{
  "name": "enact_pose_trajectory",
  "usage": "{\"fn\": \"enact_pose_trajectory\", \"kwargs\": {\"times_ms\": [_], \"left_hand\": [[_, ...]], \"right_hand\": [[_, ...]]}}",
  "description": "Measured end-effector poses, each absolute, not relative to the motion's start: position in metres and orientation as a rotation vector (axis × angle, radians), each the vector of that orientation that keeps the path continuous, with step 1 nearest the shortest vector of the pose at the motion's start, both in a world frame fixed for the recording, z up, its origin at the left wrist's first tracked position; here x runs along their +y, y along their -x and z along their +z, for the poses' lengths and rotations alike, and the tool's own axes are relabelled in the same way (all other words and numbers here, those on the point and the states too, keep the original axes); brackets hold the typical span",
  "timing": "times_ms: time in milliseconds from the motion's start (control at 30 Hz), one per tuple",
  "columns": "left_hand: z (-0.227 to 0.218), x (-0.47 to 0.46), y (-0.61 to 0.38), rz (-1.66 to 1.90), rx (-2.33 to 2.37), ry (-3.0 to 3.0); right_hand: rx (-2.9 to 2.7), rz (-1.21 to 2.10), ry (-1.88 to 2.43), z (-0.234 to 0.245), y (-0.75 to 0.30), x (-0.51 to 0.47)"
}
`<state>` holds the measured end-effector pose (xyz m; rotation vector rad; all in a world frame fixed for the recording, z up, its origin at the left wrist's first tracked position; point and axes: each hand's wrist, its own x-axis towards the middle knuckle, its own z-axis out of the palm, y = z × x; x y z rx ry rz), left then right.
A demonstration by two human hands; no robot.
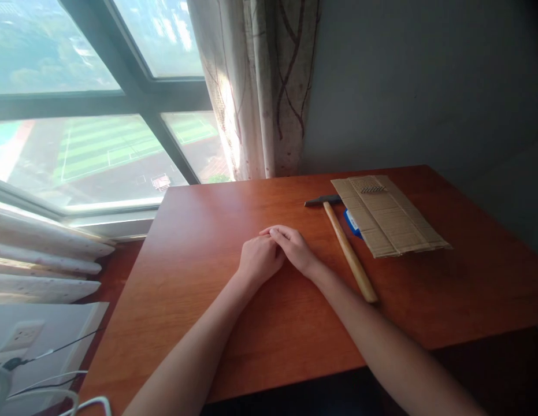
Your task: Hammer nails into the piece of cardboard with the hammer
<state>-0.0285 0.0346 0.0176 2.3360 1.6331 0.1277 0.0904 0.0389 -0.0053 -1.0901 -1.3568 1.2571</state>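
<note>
Both of my hands rest together on the reddish wooden table point(199, 323), near its middle. My left hand point(256, 261) lies knuckles up with its fingers curled under and nothing visible in it. My right hand point(295, 248) lies flat, fingers stretched out over the left hand's fingers, holding nothing. Just right of my right hand lies a hammer point(349, 252) with a pale wooden handle, its dark metal head point(323, 200) pointing away from me. Neither hand touches it.
A folded piece of brown cardboard point(390, 218) lies right of the hammer, with a small cluster of nails point(373, 189) on its far end and a blue object point(352, 223) partly under it. A curtain point(260, 86) hangs behind the table. A power strip point(21, 335) with cables sits at lower left.
</note>
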Motion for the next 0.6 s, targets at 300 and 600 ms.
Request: {"fn": "enact_pose_trajectory", "kwargs": {"times_ms": [300, 600], "left_hand": [[0.010, 0.033, 0.029, 0.194, 1.554, -2.338], [0.013, 0.032, 0.028, 0.196, 1.511, -2.296]], "right_hand": [[-1.271, 1.415, 1.033, 0.003, -0.098, 0.025], [-1.332, 1.461, 1.002, 0.007, -0.103, 0.021]]}}
